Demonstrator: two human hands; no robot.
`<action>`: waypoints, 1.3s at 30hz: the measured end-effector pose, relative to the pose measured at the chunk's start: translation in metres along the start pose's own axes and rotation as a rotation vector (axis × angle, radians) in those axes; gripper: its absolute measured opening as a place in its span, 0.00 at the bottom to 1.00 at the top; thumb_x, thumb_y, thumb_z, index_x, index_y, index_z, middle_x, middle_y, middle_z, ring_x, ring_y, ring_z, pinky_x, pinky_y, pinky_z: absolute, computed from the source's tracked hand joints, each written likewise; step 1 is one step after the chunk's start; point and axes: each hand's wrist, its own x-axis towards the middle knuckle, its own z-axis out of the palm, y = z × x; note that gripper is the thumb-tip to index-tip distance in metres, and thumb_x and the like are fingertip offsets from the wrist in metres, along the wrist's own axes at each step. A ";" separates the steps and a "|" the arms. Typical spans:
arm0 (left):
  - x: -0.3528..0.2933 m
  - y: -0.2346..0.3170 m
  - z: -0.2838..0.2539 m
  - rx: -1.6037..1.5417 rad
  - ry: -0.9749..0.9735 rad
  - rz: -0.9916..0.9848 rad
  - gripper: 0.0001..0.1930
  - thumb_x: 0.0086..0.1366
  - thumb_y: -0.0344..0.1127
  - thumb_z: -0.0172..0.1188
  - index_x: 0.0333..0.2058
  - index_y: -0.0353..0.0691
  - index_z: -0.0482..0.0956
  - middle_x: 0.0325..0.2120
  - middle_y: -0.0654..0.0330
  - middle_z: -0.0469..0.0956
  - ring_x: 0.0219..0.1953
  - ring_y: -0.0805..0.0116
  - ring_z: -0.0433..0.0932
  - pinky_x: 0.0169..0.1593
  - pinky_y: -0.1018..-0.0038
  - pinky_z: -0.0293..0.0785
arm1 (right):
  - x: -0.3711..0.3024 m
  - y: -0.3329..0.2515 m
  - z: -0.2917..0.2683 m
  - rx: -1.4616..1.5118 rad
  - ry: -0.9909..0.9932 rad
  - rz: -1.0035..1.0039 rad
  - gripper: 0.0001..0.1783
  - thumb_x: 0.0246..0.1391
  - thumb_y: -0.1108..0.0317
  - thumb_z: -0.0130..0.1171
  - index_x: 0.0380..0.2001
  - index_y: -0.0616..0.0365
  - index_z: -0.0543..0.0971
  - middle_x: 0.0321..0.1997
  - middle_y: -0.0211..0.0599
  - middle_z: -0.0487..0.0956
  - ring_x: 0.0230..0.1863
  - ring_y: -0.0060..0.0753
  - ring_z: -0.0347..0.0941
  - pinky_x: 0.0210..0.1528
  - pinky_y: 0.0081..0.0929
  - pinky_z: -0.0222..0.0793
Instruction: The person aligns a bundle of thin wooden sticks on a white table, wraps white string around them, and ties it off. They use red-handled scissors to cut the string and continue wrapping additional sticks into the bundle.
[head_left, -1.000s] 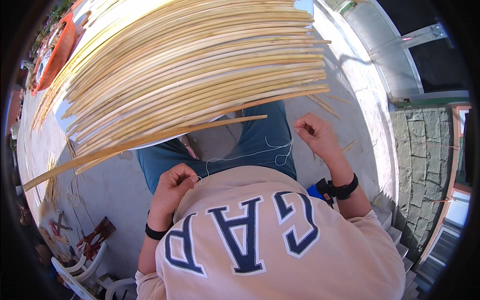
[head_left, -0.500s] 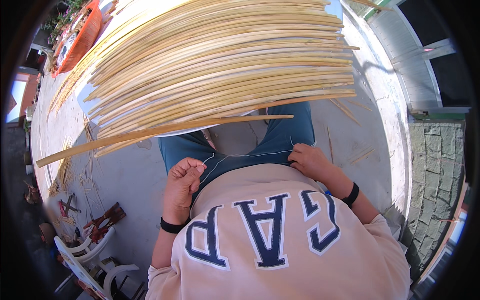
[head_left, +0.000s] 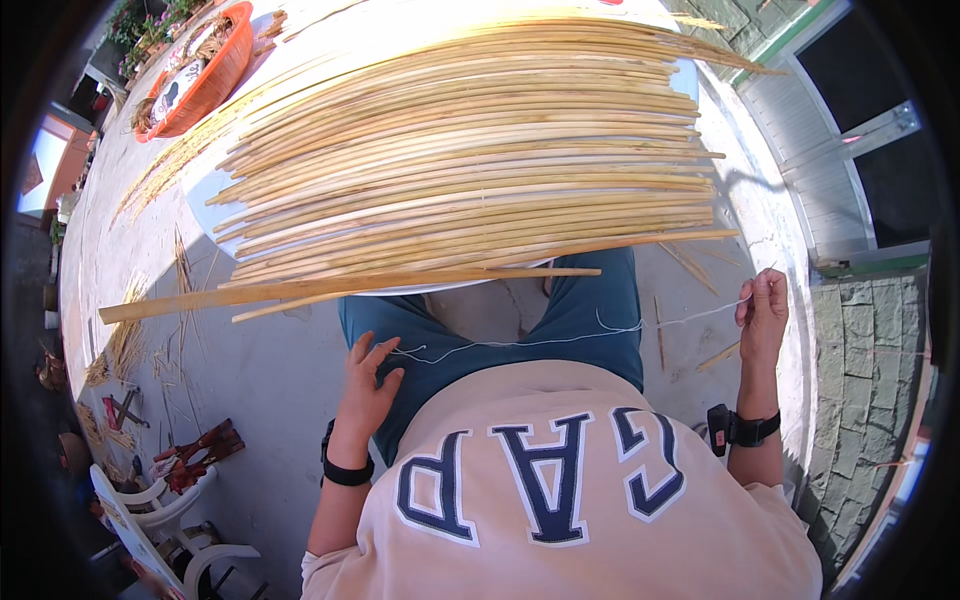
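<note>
A thin white thread (head_left: 520,344) runs across my lap over blue-green trousers. Out to the right, my right hand (head_left: 763,312) is raised and pinches the thread's far end between thumb and fingers; a fine tip sticks up above them, too small to name. My left hand (head_left: 370,385) is open at the left thigh, fingers apart, beside the thread's loose curled end. Beyond my knees, pale straw-coloured stalks (head_left: 470,165) lie side by side in a wide layer. One thicker stalk (head_left: 300,290) lies along the layer's near edge and juts out left.
A white tabletop (head_left: 208,190) shows under the stalks' left ends. An orange basin (head_left: 225,75) stands at the far left. At the lower left are a white plastic chair (head_left: 190,510) and a dark red wooden object (head_left: 200,452). A stone wall (head_left: 865,370) rises on the right.
My right hand has swung out right and up from my lap, drawing the thread with it. My left hand has let go of the thread and opened. The view has shifted slightly.
</note>
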 end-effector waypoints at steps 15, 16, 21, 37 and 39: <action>0.061 0.065 0.011 -0.838 -0.733 -0.158 0.58 0.43 0.60 0.71 0.64 0.36 0.47 0.63 0.51 0.51 0.66 0.60 0.49 0.64 0.62 0.52 | 0.050 -0.078 -0.367 -0.172 0.925 -0.205 0.12 0.61 0.68 0.48 0.25 0.66 0.69 0.24 0.38 0.72 0.24 0.30 0.72 0.39 0.29 0.80; 0.063 0.067 0.013 -0.909 -0.744 -0.170 0.59 0.41 0.59 0.72 0.64 0.37 0.48 0.63 0.53 0.51 0.66 0.61 0.49 0.64 0.62 0.51 | 0.038 -0.080 -0.356 -0.202 0.927 -0.181 0.12 0.60 0.68 0.48 0.25 0.66 0.69 0.23 0.37 0.72 0.23 0.30 0.72 0.38 0.29 0.80; 0.063 0.065 0.013 -1.177 -0.805 -0.192 0.55 0.44 0.55 0.72 0.65 0.42 0.49 0.65 0.59 0.51 0.67 0.64 0.47 0.65 0.63 0.49 | 0.001 -0.047 -0.244 -0.315 0.919 0.093 0.08 0.58 0.64 0.54 0.29 0.55 0.71 0.25 0.29 0.75 0.20 0.19 0.68 0.26 0.16 0.71; 0.056 0.048 0.016 -0.723 -0.503 0.087 0.28 0.65 0.43 0.55 0.56 0.28 0.62 0.50 0.50 0.71 0.54 0.63 0.69 0.57 0.71 0.64 | -0.088 -0.087 0.222 -0.948 -0.834 -0.990 0.05 0.44 0.68 0.57 0.27 0.55 0.74 0.64 0.50 0.61 0.67 0.46 0.53 0.67 0.52 0.44; 0.051 0.049 0.015 -0.602 -0.397 0.146 0.22 0.66 0.38 0.54 0.53 0.27 0.66 0.44 0.52 0.76 0.47 0.66 0.75 0.53 0.73 0.68 | -0.081 -0.071 0.235 -0.974 -0.774 -1.117 0.05 0.47 0.67 0.54 0.27 0.56 0.74 0.61 0.51 0.65 0.67 0.46 0.54 0.66 0.55 0.43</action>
